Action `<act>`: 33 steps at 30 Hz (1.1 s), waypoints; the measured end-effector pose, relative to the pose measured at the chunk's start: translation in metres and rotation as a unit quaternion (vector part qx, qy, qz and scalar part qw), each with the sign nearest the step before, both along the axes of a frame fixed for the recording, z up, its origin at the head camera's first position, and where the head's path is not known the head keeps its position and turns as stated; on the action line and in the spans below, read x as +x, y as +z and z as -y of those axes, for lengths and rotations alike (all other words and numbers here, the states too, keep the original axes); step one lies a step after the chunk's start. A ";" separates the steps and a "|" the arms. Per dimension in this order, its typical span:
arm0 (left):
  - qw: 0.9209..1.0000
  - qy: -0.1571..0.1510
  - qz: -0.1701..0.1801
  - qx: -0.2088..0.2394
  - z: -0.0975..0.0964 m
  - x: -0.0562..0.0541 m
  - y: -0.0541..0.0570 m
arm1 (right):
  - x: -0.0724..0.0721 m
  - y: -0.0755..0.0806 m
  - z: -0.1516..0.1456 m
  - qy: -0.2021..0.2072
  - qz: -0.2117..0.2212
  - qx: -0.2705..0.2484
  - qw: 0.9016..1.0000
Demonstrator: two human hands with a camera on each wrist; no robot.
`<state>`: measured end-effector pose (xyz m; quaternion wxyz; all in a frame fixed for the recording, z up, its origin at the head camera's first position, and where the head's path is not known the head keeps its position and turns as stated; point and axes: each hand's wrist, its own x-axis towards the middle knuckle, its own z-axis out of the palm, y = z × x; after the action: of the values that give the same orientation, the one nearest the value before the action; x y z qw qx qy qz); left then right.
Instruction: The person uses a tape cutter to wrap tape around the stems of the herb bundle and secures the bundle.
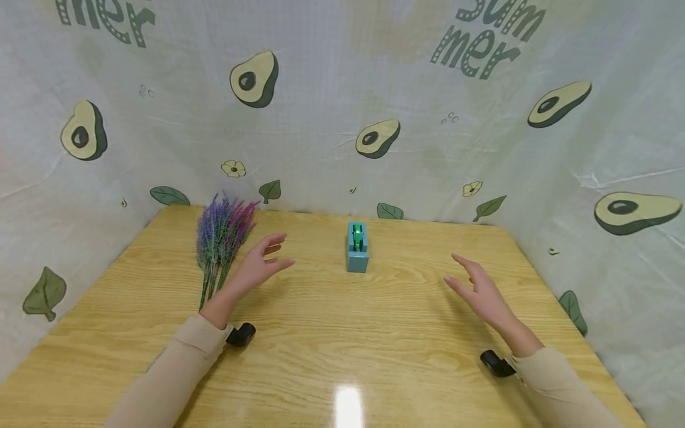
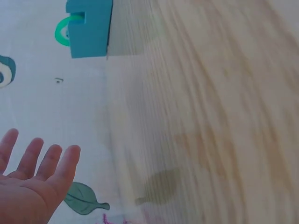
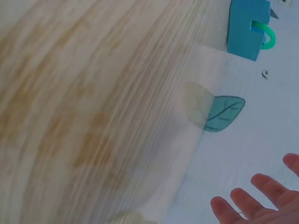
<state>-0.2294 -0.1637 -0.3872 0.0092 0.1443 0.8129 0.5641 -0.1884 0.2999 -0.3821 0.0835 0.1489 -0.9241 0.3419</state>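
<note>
A blue tape dispenser with a green roll stands toward the back middle of the wooden table. The left hand hovers over the table to its left, fingers relaxed and holding nothing. Beside that hand lies a bunch of purple and pink lavender-like flowers, its green stems partly behind the wrist. On the other side, the right hand is held in the air, empty, with fingers loosely extended. Both wrist views show the dispenser well away from the fingers.
Behind the wooden table hangs a pale cloth printed with avocados and leaves, which also runs down both sides. A black wrist camera sits on the left wrist, another black camera on the right.
</note>
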 end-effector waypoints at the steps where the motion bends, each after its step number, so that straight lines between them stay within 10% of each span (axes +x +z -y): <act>1: 1.000 0.000 0.003 0.000 -0.002 -0.001 0.000 | -0.001 0.000 0.001 0.001 0.002 -0.001 1.000; 33: 0.997 -0.025 0.059 0.035 -0.045 -0.021 -0.003 | -0.022 -0.003 0.046 0.054 0.025 -0.040 0.997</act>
<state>-0.2501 -0.1186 -0.3899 0.0660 0.1310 0.7870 0.5992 -0.2107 0.2544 -0.3851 0.0475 0.1870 -0.9021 0.3859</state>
